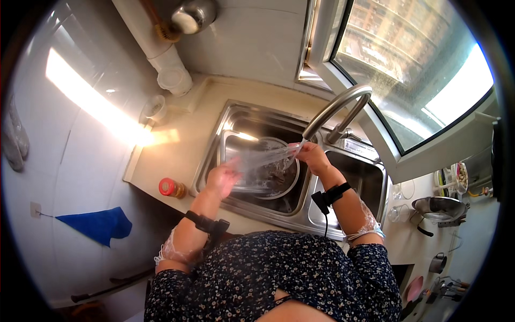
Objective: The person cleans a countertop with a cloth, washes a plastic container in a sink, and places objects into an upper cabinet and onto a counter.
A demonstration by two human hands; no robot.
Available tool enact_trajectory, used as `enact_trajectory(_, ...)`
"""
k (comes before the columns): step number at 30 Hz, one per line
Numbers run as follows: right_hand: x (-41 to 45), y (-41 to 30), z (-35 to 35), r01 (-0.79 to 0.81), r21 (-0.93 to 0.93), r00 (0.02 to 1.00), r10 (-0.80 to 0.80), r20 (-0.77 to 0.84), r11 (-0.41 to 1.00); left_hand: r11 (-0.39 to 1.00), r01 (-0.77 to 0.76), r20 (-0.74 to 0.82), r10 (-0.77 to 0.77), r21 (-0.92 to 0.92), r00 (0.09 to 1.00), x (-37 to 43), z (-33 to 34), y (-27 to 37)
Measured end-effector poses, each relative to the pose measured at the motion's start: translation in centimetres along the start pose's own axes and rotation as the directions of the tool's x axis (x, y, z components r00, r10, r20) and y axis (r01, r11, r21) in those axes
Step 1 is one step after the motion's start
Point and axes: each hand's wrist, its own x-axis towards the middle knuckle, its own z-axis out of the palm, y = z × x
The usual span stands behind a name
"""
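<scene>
A thin, clear plastic film or bag (269, 157) stretches between my two hands over the larger sink basin. My right hand (315, 157) pinches its right end just below the spout of the steel faucet (336, 108). At the film's left end is my left hand (222, 179), blurred, so its exact hold on the film does not show. Beneath the film, a round metal-rimmed pan or tray (297, 177) and a rectangular steel tray (222, 151) lie in the sink (257, 219). Whether water runs from the spout is unclear.
A red-lidded jar (172, 188) stands on the counter left of the sink. A plastic cup (155, 108) is near the white pipe (174, 78). An open window (402, 161) juts in beyond the faucet. Glasses (399, 213) and a steel wok (438, 208) are at the right. A blue cloth (98, 225) hangs left.
</scene>
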Motion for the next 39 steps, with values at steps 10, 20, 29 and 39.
enact_trajectory(10,-1.7,-3.6,-0.6,0.091,-0.080,0.995,-0.088,0.046,0.993,0.995,-0.080,-0.042,0.078,-0.052,0.996,0.4,2.1,-2.1)
enact_trajectory(20,-5.1,-6.4,1.4,0.169,0.318,0.982,-0.187,0.028,0.933,0.963,0.086,-0.121,-0.057,0.255,0.991,6.4,4.4,-5.9)
enact_trajectory(29,-4.7,-5.2,-0.8,-0.094,0.092,0.931,0.120,-0.345,0.991,0.976,-0.062,0.098,0.042,0.209,0.994,6.4,7.0,-5.2)
enact_trajectory(39,-2.6,1.7,2.2,-0.367,0.200,0.925,0.379,-0.027,0.909,0.884,0.102,-0.020,-0.105,0.456,0.994,-1.1,7.2,0.9)
